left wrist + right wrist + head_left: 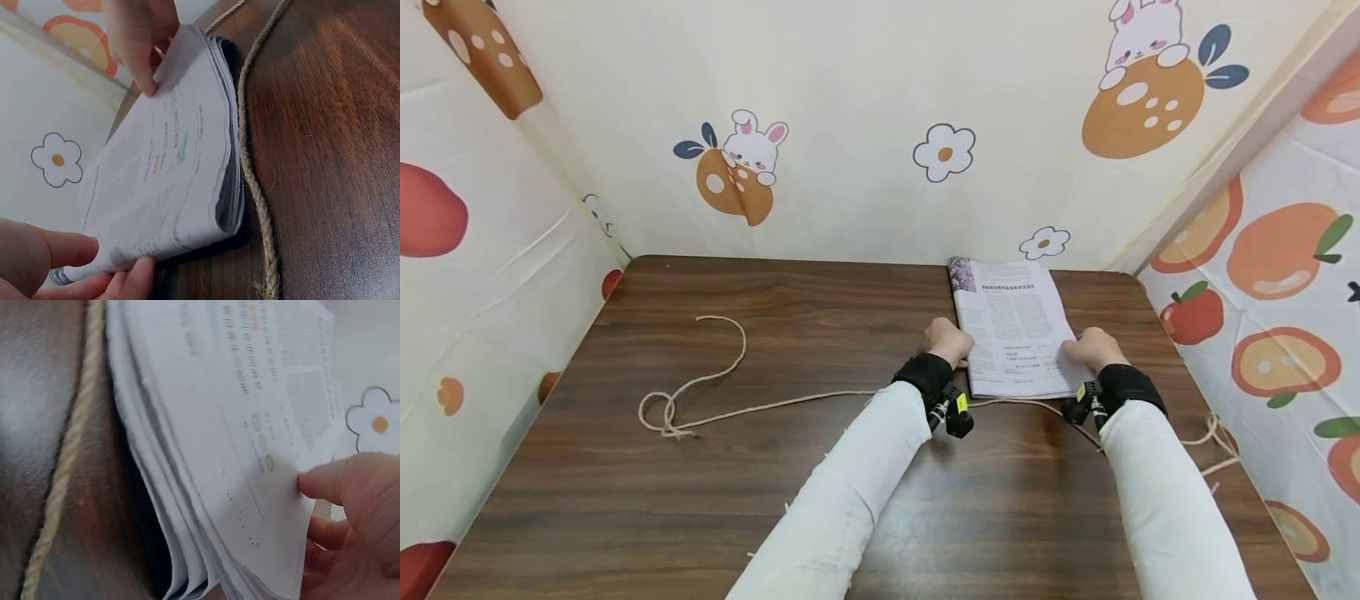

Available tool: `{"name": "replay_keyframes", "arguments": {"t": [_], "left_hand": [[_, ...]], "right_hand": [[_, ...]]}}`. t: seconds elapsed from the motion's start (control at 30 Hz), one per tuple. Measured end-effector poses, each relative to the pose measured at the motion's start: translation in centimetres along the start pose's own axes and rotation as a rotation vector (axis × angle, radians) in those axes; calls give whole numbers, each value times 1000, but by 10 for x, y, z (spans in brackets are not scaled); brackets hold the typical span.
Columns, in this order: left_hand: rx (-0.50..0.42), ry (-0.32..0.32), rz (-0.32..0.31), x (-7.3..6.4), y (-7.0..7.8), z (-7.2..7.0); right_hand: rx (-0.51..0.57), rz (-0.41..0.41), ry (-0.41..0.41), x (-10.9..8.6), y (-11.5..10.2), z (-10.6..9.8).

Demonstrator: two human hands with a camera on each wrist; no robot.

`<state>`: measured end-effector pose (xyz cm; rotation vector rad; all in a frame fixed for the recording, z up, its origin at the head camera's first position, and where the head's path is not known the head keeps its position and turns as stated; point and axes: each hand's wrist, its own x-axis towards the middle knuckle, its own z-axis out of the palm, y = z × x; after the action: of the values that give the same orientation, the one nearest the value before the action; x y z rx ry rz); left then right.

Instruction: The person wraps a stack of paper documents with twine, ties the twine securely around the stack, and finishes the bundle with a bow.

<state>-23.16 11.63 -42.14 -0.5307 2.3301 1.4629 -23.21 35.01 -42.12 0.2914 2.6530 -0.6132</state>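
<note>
A folded newspaper [1015,333], printed side up with several layers showing at its near edge, lies at the back right of the table. My left hand [947,340] is at its left edge; in the left wrist view the thumb [75,249] is over the page and the fingers are along the fold. On the opposite side my right hand [1096,348] pinches the right edge, thumb [325,481] on top and fingers beneath. A beige rope [805,400] runs along the near edge of the newspaper, passing beneath my wrists in the head view.
The rope's left end makes a loop [662,410] on the wooden table [647,517]; more rope [1217,437] lies bunched at the table's right edge. A patterned wall covering [850,125] stands behind, with printed cloth [1285,333] on the right.
</note>
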Motion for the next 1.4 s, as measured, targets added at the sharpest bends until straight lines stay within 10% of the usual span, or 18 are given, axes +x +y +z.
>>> {"name": "replay_keyframes", "arguments": {"t": [0.47, 1.07, 1.4], "left_hand": [[25, 25, -5, 3, -3, 0], [-129, -19, 22, 12, -3, -3], [-36, 24, 121, 9, -1, -6]], "right_hand": [[345, 5, -197, 6, 11, -5], [483, 78, -222, 7, 14, -7], [456, 22, -144, 3, 10, -12]]}}
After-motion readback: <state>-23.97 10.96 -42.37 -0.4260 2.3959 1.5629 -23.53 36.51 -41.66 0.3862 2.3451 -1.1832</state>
